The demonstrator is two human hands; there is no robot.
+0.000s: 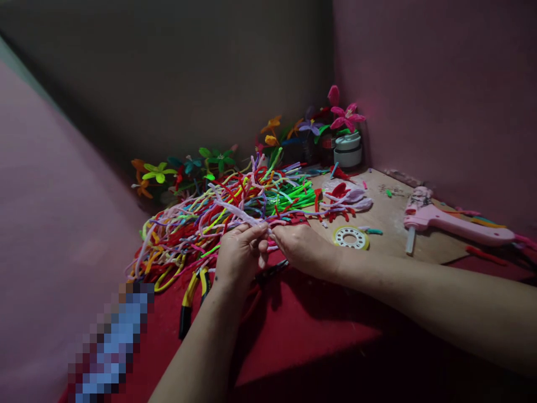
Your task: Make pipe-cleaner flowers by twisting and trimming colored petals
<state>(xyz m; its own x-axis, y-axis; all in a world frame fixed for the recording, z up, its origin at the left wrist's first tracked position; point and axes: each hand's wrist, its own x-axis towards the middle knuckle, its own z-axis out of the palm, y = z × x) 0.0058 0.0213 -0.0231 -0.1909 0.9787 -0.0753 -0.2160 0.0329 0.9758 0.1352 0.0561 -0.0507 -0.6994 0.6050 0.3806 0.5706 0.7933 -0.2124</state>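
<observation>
Bare forearms cross the red tabletop; the left hand and right hand pinch a lilac pipe cleaner before a tangled pipe-cleaner heap. Yellow-and-black pliers lie beside the left wrist. Near the tan board's front edge sits a tape spool; a pink glue gun crosses its right edge. Behind, a red label is too blurred to read.

The left hand pinches; the right hand, curled just beside it, seemingly does too.
</observation>
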